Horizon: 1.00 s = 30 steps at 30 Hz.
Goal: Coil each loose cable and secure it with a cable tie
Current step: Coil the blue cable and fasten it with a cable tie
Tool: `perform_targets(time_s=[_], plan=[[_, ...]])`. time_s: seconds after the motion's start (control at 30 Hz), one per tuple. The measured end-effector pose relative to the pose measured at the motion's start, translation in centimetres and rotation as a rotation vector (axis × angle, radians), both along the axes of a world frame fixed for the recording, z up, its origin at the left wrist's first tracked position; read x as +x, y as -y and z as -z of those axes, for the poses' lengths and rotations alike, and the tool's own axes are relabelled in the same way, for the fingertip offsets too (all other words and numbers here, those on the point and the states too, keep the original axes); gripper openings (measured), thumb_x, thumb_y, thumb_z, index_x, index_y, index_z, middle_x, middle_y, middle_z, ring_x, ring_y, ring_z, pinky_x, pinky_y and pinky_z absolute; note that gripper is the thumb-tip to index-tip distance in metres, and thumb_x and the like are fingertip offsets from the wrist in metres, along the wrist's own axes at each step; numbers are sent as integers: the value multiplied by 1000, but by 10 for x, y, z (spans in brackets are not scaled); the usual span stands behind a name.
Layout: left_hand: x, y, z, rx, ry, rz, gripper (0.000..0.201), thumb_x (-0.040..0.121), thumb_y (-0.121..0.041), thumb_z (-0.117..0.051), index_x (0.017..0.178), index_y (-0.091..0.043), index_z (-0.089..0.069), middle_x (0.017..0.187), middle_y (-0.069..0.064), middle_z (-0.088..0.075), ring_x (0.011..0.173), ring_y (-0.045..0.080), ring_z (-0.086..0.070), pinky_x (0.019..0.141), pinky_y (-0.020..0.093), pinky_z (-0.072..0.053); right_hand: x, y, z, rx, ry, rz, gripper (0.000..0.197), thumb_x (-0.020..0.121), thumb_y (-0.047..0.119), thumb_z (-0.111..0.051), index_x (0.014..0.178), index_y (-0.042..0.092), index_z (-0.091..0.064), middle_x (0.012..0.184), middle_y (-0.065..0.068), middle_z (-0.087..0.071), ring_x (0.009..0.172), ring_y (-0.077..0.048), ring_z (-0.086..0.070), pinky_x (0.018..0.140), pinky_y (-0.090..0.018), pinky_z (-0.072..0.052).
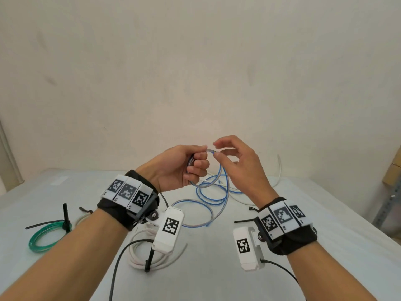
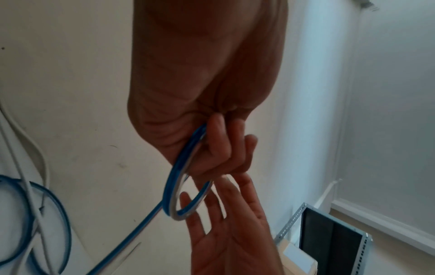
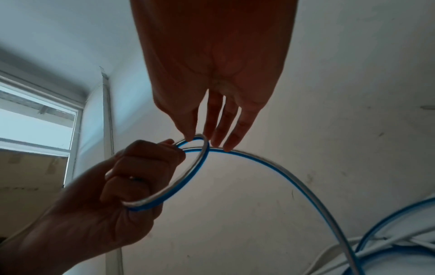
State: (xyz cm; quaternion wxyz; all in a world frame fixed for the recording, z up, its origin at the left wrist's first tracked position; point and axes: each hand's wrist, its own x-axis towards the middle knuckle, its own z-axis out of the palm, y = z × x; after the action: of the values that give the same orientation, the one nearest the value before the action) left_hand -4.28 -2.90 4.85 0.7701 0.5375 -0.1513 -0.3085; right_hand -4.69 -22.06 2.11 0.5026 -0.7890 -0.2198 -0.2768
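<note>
A blue-and-clear cable (image 1: 227, 187) trails from loose loops on the table up to both raised hands. My left hand (image 1: 191, 166) grips a small loop of it in a fist; the left wrist view shows the cable (image 2: 174, 178) curving out from under those curled fingers (image 2: 223, 148). My right hand (image 1: 217, 151) is just right of the fist, fingers nearly straight. Its fingertips (image 3: 226, 147) touch the cable (image 3: 193, 178) where the strand crosses the loop. Seen from the left wrist, the right hand (image 2: 223, 214) is spread, palm showing.
A green coil (image 1: 32, 242) bound with a black tie lies at the left. A tied white coil (image 1: 134, 255) sits under my left wrist. A loose white cable (image 1: 278, 168) runs at the back right. Black cable ties (image 1: 244, 221) lie on the grey table (image 1: 303, 213).
</note>
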Motion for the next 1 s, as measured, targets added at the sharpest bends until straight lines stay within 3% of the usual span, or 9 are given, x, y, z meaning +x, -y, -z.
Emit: perform_targets(time_s=[0.1, 0.2, 0.3, 0.37, 0.43, 0.57, 0.73, 0.87, 1.0], plan=[[4, -3, 2, -66, 24, -23, 31, 100, -27, -48, 72, -20, -39, 61, -5, -41, 44, 4, -33, 38, 16, -29, 9, 0, 6, -47, -98, -9, 19, 107, 28, -54, 118, 35, -68, 112, 17, -72, 98, -10, -69, 87, -37, -57], [5, -6, 2, -124, 54, -28, 25, 99, -24, -48, 76, -17, -47, 65, -4, -46, 45, 4, -38, 40, 15, -34, 15, -2, 6, -57, -141, -73, 29, 111, 27, -43, 119, 29, -71, 110, 9, -74, 94, -20, -71, 89, -46, -58], [10, -8, 7, -163, 66, -48, 18, 99, -20, -47, 93, -9, -61, 64, -7, -41, 46, 2, -32, 40, 14, -25, 26, -3, 4, -31, -142, -96, 26, 109, 21, -50, 115, 26, -76, 108, 8, -76, 86, -13, -71, 88, -41, -60], [16, -8, 13, -166, 74, -88, 24, 99, -19, -46, 107, -6, -65, 62, -10, -26, 49, 4, -19, 43, 17, -17, 34, -4, 5, -33, -128, -79, 23, 106, 20, -57, 112, 24, -78, 107, 9, -77, 81, -8, -69, 88, -37, -59], [21, -9, 20, -140, 80, -126, 26, 98, -21, -49, 110, -6, -66, 65, -9, -15, 52, 7, -12, 45, 19, -13, 42, -5, 8, -34, -104, -50, 20, 103, 17, -60, 112, 23, -78, 104, 11, -77, 82, -5, -71, 87, -32, -58], [27, -7, 32, -50, 65, -169, 27, 95, -38, -56, 95, -12, -66, 61, -9, -13, 50, 9, -10, 44, 21, -10, 48, -7, 16, -21, -8, 32, 22, 98, 9, -66, 109, 22, -80, 105, 11, -77, 90, -5, -72, 85, -19, -53], [36, -8, 47, -9, 67, -177, 34, 102, -39, -48, 73, -21, -48, 55, -11, -13, 47, 9, -7, 43, 23, -5, 50, -15, 27, -45, 59, 75, 15, 95, 14, -73, 103, 23, -81, 102, 8, -77, 81, -11, -70, 80, -23, -55], [43, -13, 50, -44, 19, -207, 42, 107, -39, -39, 69, -22, -42, 59, -9, -9, 48, 10, -5, 42, 22, -5, 54, -21, 33, -67, 54, 126, 11, 95, 22, -73, 99, 28, -80, 95, 13, -76, 68, -11, -63, 69, -19, -48], [42, -12, 54, 6, 34, -232, 41, 107, -39, -40, 69, -23, -39, 53, -11, -17, 45, 8, -9, 40, 22, -6, 52, -27, 38, -39, 80, 180, 7, 95, 20, -74, 95, 23, -80, 88, 14, -76, 60, -5, -58, 65, -10, -41]])
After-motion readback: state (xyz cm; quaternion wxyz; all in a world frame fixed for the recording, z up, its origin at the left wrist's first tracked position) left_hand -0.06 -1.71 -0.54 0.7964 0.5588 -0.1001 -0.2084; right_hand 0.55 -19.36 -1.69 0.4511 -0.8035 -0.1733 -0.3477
